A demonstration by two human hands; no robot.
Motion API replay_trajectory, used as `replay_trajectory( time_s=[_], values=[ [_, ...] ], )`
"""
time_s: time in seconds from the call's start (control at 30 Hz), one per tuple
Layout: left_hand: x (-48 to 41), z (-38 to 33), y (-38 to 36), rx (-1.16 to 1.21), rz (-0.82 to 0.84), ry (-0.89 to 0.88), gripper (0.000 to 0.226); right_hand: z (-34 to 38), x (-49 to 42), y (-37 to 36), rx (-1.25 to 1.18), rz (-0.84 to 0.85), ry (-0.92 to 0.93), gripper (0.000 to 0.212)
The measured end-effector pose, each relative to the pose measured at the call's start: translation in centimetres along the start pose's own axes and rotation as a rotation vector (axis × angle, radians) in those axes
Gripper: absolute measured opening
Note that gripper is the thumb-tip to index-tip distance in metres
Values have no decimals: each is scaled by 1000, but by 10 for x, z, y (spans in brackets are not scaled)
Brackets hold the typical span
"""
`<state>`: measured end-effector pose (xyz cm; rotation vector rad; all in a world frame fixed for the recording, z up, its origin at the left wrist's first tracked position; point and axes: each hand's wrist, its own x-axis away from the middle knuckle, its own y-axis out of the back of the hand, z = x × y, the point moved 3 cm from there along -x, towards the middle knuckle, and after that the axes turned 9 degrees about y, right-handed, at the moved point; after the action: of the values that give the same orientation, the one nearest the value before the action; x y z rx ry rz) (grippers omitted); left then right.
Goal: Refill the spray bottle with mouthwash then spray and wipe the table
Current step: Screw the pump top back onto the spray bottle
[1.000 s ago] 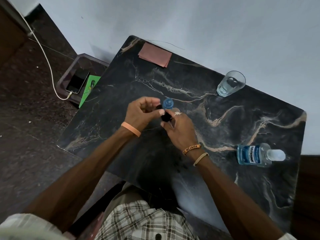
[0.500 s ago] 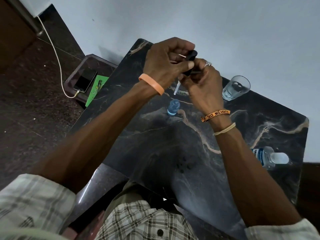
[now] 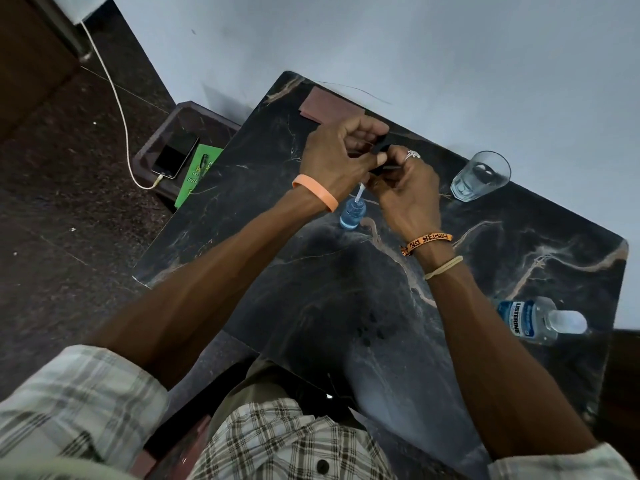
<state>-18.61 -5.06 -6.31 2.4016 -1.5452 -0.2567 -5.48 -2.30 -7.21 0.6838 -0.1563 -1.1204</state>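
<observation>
A small blue spray bottle (image 3: 351, 214) stands open on the dark marble table (image 3: 346, 306). Just above it both hands hold the black spray head (image 3: 381, 161): my left hand (image 3: 337, 157) pinches it from the left, my right hand (image 3: 403, 190) grips it from the right. The white dip tube (image 3: 359, 192) hangs from the head with its tip at the bottle's mouth. A Listerine mouthwash bottle (image 3: 530, 320) with a clear cap lies on its side at the table's right. A reddish cloth (image 3: 329, 107) lies at the far edge.
A clear drinking glass (image 3: 481, 176) stands at the back right near the wall. Left of the table a low stand (image 3: 180, 116) holds a phone (image 3: 175, 154) on a white cable and a green booklet (image 3: 197, 174). My lap is at the near edge.
Both hands lifted the spray head and dip tube out of the bottle a second ago. Since half a second ago they have lowered it, so the tube tip now meets the bottle's mouth.
</observation>
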Motion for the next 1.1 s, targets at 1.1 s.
replay_trajectory(
  time_s=[1.1],
  values=[
    [4,57,-22,-345,167,-226,28,-54,13,-32,152,158,-93,26]
  ],
)
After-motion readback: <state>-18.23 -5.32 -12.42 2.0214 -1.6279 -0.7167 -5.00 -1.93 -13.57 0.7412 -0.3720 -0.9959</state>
